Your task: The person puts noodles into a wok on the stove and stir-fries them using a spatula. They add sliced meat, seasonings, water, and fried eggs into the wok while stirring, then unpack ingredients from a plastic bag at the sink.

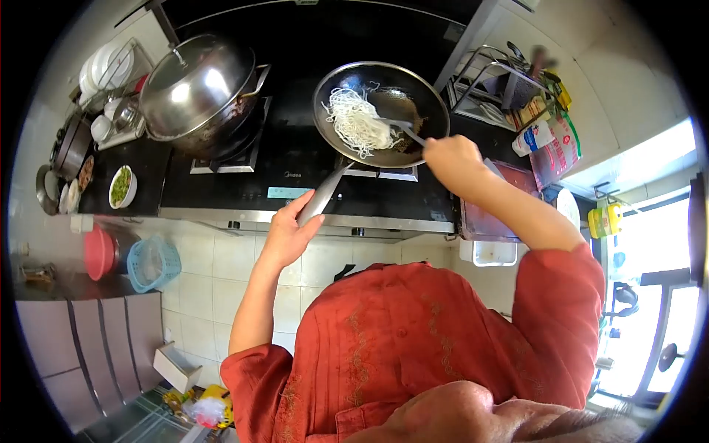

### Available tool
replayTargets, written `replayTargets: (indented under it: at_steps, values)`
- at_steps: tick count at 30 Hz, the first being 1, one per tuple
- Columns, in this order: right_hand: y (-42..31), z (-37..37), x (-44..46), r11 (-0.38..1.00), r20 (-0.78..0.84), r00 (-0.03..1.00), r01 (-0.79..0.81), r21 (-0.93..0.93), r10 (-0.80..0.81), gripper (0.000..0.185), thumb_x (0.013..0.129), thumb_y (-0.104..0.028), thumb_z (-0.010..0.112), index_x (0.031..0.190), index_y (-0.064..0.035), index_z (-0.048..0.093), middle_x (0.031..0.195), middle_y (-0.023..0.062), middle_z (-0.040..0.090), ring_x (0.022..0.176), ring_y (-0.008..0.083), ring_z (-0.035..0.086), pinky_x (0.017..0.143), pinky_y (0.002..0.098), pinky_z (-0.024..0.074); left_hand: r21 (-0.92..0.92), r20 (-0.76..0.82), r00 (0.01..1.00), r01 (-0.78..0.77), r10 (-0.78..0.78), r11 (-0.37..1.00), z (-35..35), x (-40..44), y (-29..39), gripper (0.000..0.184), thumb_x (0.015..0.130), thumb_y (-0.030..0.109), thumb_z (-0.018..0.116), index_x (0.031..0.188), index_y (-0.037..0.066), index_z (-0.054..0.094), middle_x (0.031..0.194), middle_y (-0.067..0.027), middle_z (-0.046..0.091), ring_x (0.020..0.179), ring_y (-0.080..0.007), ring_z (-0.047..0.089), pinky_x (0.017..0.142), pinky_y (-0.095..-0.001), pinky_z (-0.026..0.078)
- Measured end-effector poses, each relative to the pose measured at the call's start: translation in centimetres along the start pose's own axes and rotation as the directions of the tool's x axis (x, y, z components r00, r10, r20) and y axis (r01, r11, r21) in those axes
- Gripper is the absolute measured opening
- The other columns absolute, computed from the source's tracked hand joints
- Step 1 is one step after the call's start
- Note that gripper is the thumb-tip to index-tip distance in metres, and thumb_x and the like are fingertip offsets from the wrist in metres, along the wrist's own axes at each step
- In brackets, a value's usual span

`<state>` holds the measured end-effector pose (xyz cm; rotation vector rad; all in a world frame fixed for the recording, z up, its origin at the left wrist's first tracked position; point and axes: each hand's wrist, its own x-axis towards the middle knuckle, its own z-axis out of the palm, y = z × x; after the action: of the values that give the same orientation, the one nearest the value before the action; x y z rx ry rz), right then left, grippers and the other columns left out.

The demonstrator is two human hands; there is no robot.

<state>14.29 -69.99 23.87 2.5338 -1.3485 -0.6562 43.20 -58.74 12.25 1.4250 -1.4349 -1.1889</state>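
A dark frying pan [413,92] sits over the right burner of the black stove. White noodles [356,124] lie in a heap on the pan's left side, and brownish oil or sauce shows on the bare right side. My left hand [289,227] is closed around the pan's grey handle [325,193]. My right hand [452,159] grips the handle of a spatula [408,130], whose blade touches the right edge of the noodles. The end of the blade is partly hidden by noodles.
A large wok with a domed metal lid [196,92] stands on the left burner. A bowl of chopped greens [122,186] is on the counter at left. To the right are a knife rack [509,92], a cutting board [498,203] and a pink-green bag [557,151].
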Motion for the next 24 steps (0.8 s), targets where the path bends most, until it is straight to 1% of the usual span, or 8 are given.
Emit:
replayTargets:
  at_steps: [3,6,9,12,13,15,20,24]
  values:
    - [2.5,-1.2,-3.1,0.992,-0.014,1.000,-0.020,-0.128,0.018,0.026,0.081,-0.011,0.061,0.106,-0.0078,0.062,0.070,0.0134,0.066,0.064,0.0297,0.067,0.050,0.0408,0.0516,-0.040,0.024,0.999,0.048,-0.047,0.998,-0.3,0.2,-0.2,0.051,0.084,0.016,0.067,0.130,-0.001,0.051,0.106,-0.0107,0.065,0.084,-0.0140,0.061,0.074,-0.0256,0.050]
    - [4.2,-3.4,-5.9,0.998,-0.240,0.971,0.003,0.061,0.012,0.029,0.084,-0.017,0.061,0.112,-0.0122,0.062,0.070,0.0131,0.065,0.065,0.0317,0.065,0.057,0.0438,0.0513,-0.076,0.084,0.979,0.194,-0.187,0.978,-0.5,0.0,1.5,0.056,0.084,0.016,0.067,0.134,0.001,0.047,0.098,-0.0099,0.065,0.069,-0.0121,0.060,0.055,-0.0255,0.050]
    - [3.7,-5.2,-6.6,0.992,-0.131,0.989,0.076,0.098,-0.063,0.028,0.085,-0.018,0.061,0.111,-0.0121,0.062,0.071,0.0121,0.065,0.070,0.0319,0.065,0.062,0.0437,0.0521,-0.159,0.153,0.966,0.231,-0.207,0.960,-0.3,0.0,2.0,0.056,0.087,0.016,0.063,0.138,0.003,0.043,0.090,-0.0088,0.064,0.055,-0.0094,0.054,0.040,-0.0238,0.043]
    - [0.7,-2.0,-2.0,0.992,-0.108,0.987,0.120,0.032,-0.116,0.023,0.082,-0.014,0.061,0.104,-0.0083,0.063,0.077,0.0128,0.067,0.074,0.0303,0.067,0.062,0.0404,0.0538,-0.314,0.256,0.927,0.349,-0.275,0.883,-0.5,1.3,2.0,0.053,0.091,0.015,0.059,0.139,0.004,0.041,0.087,-0.0080,0.063,0.049,-0.0083,0.050,0.037,-0.0225,0.039]
    - [-0.8,-1.9,-0.1,0.998,-0.003,0.998,0.060,0.025,-0.060,0.022,0.081,-0.010,0.061,0.102,-0.0035,0.062,0.079,0.0141,0.068,0.076,0.0294,0.068,0.062,0.0392,0.0545,-0.338,0.279,0.914,0.382,-0.296,0.860,-0.6,1.5,2.2,0.049,0.093,0.015,0.057,0.139,0.005,0.042,0.085,-0.0067,0.062,0.046,-0.0075,0.047,0.036,-0.0214,0.036]
    - [-2.6,-1.3,3.1,0.990,-0.099,0.993,-0.055,0.127,0.068,0.012,0.072,-0.004,0.068,0.083,-0.0066,0.071,0.089,0.0106,0.070,0.083,0.0262,0.070,0.067,0.0358,0.0566,-0.327,0.282,0.916,0.371,-0.285,0.869,-0.4,1.5,2.2,0.050,0.092,0.015,0.058,0.139,0.005,0.042,0.084,-0.0063,0.062,0.045,-0.0072,0.046,0.035,-0.0210,0.035]
    - [1.4,-0.6,5.3,0.965,-0.103,0.960,-0.255,0.062,0.261,0.012,0.078,-0.009,0.062,0.084,-0.0062,0.072,0.091,0.0123,0.070,0.086,0.0274,0.069,0.068,0.0383,0.0566,-0.338,0.264,0.924,0.356,-0.275,0.871,-0.2,1.4,2.3,0.051,0.092,0.014,0.058,0.139,0.005,0.042,0.080,-0.0052,0.060,0.043,-0.0063,0.044,0.034,-0.0201,0.032]
    - [3.9,-3.5,2.3,0.976,-0.266,0.939,-0.208,0.072,0.219,0.013,0.080,-0.009,0.058,0.087,-0.0036,0.067,0.083,0.0154,0.069,0.080,0.0305,0.069,0.067,0.0406,0.0563,-0.317,0.255,0.920,0.369,-0.297,0.873,-0.7,1.7,2.0,0.053,0.090,0.011,0.058,0.140,0.005,0.041,0.080,-0.0053,0.061,0.043,-0.0057,0.043,0.034,-0.0200,0.031]
